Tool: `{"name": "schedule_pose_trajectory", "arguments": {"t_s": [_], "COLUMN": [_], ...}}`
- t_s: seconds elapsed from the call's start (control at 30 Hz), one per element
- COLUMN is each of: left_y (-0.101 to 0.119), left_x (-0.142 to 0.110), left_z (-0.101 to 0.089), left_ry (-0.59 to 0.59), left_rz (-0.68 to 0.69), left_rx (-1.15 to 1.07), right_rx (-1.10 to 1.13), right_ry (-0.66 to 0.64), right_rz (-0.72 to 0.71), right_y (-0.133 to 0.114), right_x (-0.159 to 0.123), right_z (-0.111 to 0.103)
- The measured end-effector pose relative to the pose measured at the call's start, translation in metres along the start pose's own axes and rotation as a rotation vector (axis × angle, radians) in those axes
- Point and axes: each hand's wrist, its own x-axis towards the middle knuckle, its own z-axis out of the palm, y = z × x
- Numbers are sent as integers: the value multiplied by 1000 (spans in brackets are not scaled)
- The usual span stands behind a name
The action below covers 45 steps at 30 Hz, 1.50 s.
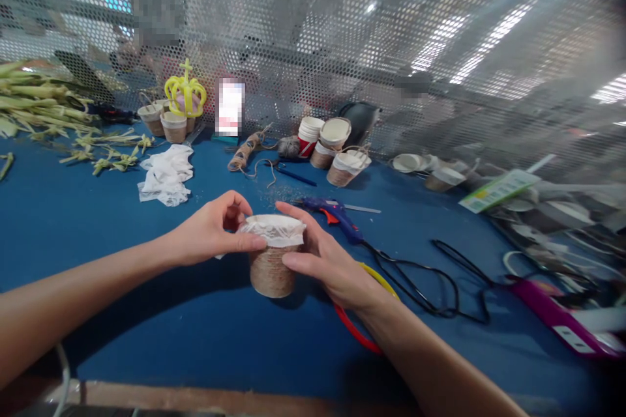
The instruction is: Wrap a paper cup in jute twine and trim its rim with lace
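A small cup wrapped in brown twine (270,272) stands on the blue table (147,313) in front of me. White lace fabric (274,229) covers its rim. My left hand (211,231) pinches the lace at the cup's left edge with thumb and fingers. My right hand (328,259) wraps round the cup's right side, thumb on its wall and a finger along the rim. Both hands are closed on the cup.
A blue glue gun (335,213) with a black cable (430,287) lies just right. A red and yellow hoop (359,332) is under my right wrist. White cloth (166,176), twine-wrapped cups (342,166), a yellow crown (184,92) and green leaves (44,107) lie further back.
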Motion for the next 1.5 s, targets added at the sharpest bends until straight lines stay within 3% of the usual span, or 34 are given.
{"name": "schedule_pose_trajectory", "arguments": {"t_s": [0.17, 0.43, 0.67, 0.87, 1.5], "left_y": [1, 12, 16, 15, 15], "left_x": [-4, -5, -6, -6, -5], "left_z": [2, -4, -6, -7, -8], "left_ry": [70, 68, 36, 47, 29], "left_rz": [35, -7, -32, 19, -5], "left_rx": [-1, -59, 25, 57, 45], "right_rx": [-76, -97, -83, -76, 13], "right_ry": [46, 78, 93, 79, 17], "right_rz": [25, -5, -6, 12, 33], "right_y": [0, -1, 0, -1, -2], "right_x": [1, 5, 5, 5, 1], "right_z": [2, -5, -4, -4, -1]}}
